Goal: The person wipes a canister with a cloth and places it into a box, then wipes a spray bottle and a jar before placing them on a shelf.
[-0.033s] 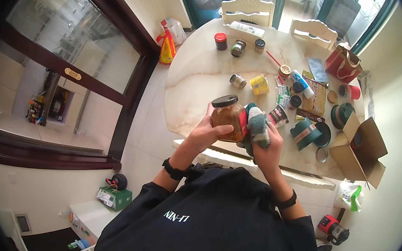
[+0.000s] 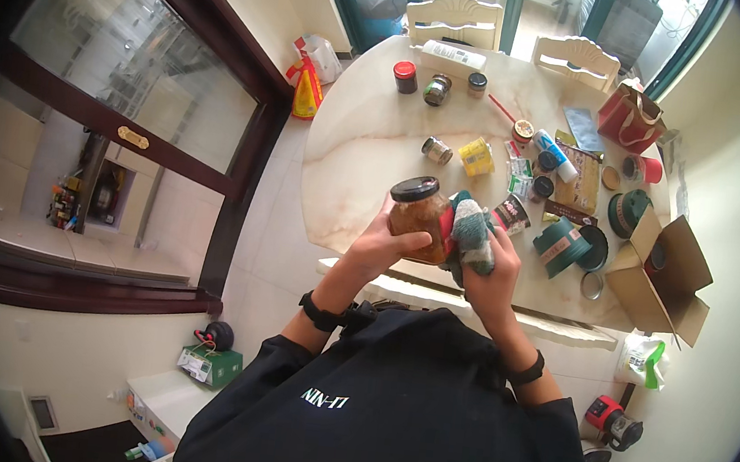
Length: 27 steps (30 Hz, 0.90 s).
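A large glass jar [image 2: 418, 222] with a dark lid and brownish contents is held over the table's near edge. My left hand [image 2: 384, 243] grips its left side, thumb across the front. In my right hand [image 2: 493, 276] is a bunched green and white cloth [image 2: 473, 231], pressed against the jar's right side, where a red label partly shows. The fingers behind the jar and cloth are hidden. Just beyond them on the table stand a small jar [image 2: 437, 150], a yellow container [image 2: 477, 157] and a dark patterned cup [image 2: 512, 213].
The marble-look table [image 2: 353, 139] holds more jars toward the far side and a white bottle [image 2: 453, 55] lying down. Clutter fills the right: green containers [image 2: 561, 247], a red bag [image 2: 632, 117], an open cardboard box [image 2: 665, 276]. Two chairs [image 2: 455, 19] stand beyond.
The cloth and my right hand have shifted very slightly to the left against the jar. My left hand keeps the same grip.
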{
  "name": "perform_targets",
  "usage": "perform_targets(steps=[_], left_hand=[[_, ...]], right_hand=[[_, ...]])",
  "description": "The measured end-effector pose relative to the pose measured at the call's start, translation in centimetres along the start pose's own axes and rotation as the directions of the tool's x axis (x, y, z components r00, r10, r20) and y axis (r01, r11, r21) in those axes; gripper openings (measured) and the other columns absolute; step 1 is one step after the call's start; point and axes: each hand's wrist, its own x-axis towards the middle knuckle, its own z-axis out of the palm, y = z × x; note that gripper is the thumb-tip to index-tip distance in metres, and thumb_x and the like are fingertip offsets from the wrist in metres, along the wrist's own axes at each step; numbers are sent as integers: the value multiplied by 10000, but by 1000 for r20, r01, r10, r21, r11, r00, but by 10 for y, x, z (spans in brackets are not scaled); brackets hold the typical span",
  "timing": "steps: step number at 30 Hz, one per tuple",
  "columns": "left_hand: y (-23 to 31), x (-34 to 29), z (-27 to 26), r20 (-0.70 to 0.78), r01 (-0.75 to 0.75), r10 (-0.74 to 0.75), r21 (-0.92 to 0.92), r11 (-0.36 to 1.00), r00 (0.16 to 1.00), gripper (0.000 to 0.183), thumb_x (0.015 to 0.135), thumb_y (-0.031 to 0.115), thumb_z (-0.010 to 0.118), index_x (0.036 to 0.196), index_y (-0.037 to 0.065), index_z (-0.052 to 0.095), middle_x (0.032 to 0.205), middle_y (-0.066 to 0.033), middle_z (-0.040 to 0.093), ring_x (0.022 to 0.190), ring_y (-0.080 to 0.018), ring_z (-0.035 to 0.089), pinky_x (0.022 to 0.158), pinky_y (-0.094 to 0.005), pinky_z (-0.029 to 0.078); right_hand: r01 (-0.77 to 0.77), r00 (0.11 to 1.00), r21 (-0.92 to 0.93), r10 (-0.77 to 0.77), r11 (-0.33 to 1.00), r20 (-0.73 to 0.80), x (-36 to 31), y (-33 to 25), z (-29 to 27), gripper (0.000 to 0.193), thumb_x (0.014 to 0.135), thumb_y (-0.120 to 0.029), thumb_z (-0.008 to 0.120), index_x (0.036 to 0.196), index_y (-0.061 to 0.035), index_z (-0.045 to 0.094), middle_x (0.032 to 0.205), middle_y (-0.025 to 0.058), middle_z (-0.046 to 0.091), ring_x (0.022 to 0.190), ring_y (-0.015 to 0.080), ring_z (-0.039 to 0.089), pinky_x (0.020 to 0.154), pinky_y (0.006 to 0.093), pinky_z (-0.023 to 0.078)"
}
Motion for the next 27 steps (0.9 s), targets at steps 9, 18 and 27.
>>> perform_targets(steps=[9, 18, 27], left_hand=[[-15, 17, -10, 75, -11, 12, -16, 1000, 997, 537, 773, 15, 714, 1242, -26, 453, 1195, -109, 582, 1104, -185, 563, 967, -325, 440], [-13, 11, -24, 179, -131, 125, 23, 991, 976, 583, 776, 138, 735, 1251, -48, 453, 1214, -137, 571, 1129, -208, 547, 997, -349, 408], [-10, 2, -28, 112, -64, 54, 91, 994, 992, 607, 774, 164, 747, 1257, -42, 443, 1207, -132, 568, 1130, -196, 534, 1004, -351, 396]], right_hand=[[116, 977, -435, -181, 893, -110, -2, -16, -1, 516, 606, -52, 726, 1107, 11, 616, 943, 172, 576, 772, 347, 621, 637, 391, 510], [302, 953, -499, -274, 812, 131, 2, -24, -14, 467, 602, -55, 699, 1066, -36, 648, 953, 139, 589, 738, 301, 623, 602, 361, 504], [342, 939, -460, -314, 819, 140, -12, -23, -7, 460, 589, -52, 691, 1046, -22, 643, 914, 124, 576, 679, 304, 605, 577, 385, 488]])
